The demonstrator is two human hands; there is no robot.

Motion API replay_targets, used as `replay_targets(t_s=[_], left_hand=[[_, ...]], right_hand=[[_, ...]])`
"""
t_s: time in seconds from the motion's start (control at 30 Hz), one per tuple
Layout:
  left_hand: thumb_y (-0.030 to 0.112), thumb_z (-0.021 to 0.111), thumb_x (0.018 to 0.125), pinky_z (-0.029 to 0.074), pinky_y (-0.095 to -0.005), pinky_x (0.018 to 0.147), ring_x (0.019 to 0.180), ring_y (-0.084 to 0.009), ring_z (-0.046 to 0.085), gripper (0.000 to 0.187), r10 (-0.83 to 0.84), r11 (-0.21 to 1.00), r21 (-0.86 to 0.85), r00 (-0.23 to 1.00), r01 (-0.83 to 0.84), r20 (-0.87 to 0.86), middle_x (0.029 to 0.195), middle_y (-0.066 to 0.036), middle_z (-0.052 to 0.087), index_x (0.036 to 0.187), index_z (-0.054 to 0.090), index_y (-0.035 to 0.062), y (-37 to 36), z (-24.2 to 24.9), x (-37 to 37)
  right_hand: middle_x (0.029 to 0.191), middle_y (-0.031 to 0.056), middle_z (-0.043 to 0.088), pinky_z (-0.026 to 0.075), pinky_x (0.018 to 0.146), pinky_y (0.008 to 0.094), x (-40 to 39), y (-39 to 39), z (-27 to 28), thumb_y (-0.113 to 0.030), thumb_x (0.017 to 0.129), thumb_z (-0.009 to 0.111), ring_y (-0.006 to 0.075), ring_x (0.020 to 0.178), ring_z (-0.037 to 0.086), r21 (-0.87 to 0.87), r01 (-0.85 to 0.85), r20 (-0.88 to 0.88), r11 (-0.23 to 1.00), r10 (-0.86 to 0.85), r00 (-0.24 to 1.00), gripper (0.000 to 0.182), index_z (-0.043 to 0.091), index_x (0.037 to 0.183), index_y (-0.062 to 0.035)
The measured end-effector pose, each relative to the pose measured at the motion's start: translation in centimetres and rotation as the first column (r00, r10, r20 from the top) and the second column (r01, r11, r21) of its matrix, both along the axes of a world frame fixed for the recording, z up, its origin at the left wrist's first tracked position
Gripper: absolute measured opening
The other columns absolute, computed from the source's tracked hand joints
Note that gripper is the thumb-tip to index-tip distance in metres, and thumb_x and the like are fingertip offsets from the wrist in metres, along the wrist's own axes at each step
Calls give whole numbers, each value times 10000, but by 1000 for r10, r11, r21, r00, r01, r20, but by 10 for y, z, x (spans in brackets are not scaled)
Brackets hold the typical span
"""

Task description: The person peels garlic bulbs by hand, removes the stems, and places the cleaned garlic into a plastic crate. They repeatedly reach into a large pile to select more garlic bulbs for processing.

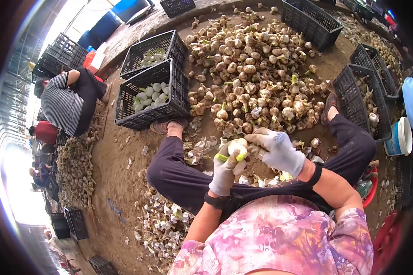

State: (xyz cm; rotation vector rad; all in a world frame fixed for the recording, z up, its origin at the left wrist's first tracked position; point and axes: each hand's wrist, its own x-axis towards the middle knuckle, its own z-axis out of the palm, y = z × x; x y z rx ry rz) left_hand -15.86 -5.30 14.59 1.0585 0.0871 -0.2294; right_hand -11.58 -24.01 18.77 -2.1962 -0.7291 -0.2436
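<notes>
My left hand (224, 173), in a pale, soiled glove, is closed round a garlic bulb (237, 146) with a green stem poking out by the fingers. Beside the bulb, my right hand (279, 147) has its gloved fingers bent together towards it; whatever they grip is hidden. In front of my feet spreads a heap of unpeeled garlic bulbs (250, 68). Near my left foot, a black crate (151, 107) holds pale, cleaned bulbs (152, 95) with green stems. Loose garlic skins (202, 149) lie on the ground between my legs.
Another black crate (140, 51) with pale bulbs stands behind the first. More crates (360, 103) stand at the right, close to a white bucket (399, 136). Peelings (165, 224) cover the ground at my left. A person in a striped top (62, 101) bends over at the far left.
</notes>
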Motion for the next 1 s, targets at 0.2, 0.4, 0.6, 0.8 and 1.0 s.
replay_targets(t_s=[0.2,0.4,0.6,0.8,1.0], left_hand=[[337,670,886,511,-259,691,780,-142,642,473,-33,991,130,999,34,-7,1006,-91,677,1191,569,-10,-2,2,1],[350,656,894,513,-258,664,773,-148,651,479,-73,997,-38,995,71,-63,989,-91,677,1200,567,-8,2,3,-1],[335,643,908,516,-247,646,772,-147,651,436,-38,998,53,996,42,-84,968,-83,671,1172,584,-7,-3,8,2],[365,576,946,506,-240,612,755,-172,665,449,-95,994,-68,984,86,-153,960,-94,678,1204,562,-2,6,-8,4],[294,549,952,504,-294,780,962,-185,626,521,46,987,-152,999,-47,-8,1170,-109,611,1384,402,43,-9,3,7]], right_hand=[[855,80,644,531,617,369,-2,2,0,-128,750,656,287,756,654,-205,4,-11,979,-7,1000,184,664,927,-79],[822,72,624,520,579,367,2,2,-4,-87,684,669,275,695,641,-72,2,17,997,-1,1000,213,646,895,-74],[823,71,621,519,579,365,-4,5,2,-76,688,650,275,699,642,-275,42,37,960,-33,999,215,646,903,-86],[796,88,599,511,585,383,5,5,-12,-55,718,633,296,689,626,-98,78,32,992,-75,997,137,606,850,-79],[795,99,580,502,577,385,-2,17,-7,-59,717,626,299,684,619,-157,47,88,986,-33,996,124,574,828,-75]])
